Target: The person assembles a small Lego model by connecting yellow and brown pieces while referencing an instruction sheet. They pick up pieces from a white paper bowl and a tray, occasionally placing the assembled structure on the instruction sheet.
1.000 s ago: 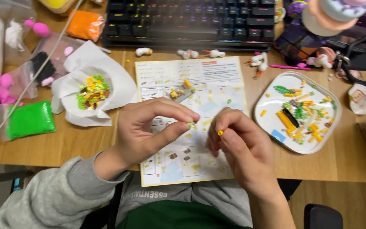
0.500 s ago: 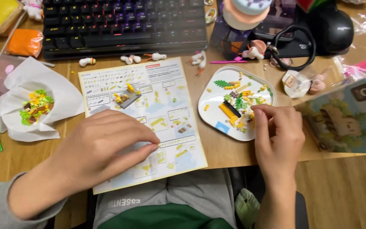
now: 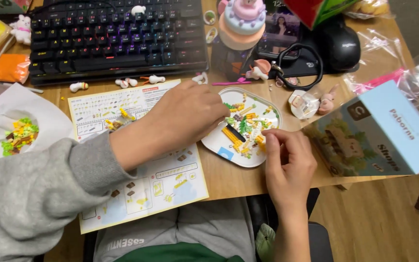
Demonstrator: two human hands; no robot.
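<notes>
The fingertips of the right hand (image 3: 289,162) are pinched together over the near edge of the white plate (image 3: 219,143), down among the small yellow, green and orange bricks (image 3: 242,127); whether a brick is caught between them cannot be told. The left hand (image 3: 185,114) lies across the plate's far-left rim, fingers curled down and mostly closed, their tips hidden among the bricks there, so any hold is unclear.

A second ago both hands were close together above the instruction sheet (image 3: 136,160), working a tiny piece between them. Half a second ago the left lay flat on the sheet while the right had reached the plate. Now both are at the plate, which suggests picking out bricks rather than joining them.

The left forearm, in a grey sleeve (image 3: 30,194), covers the middle of the sheet. A few bricks lie on the sheet's upper part. Left of it, a crumpled white paper (image 3: 49,121) holds more bricks. Behind are a black keyboard (image 3: 112,39) and small figures. A blue box (image 3: 384,131) stands tilted just right of the plate, close to the right hand.
</notes>
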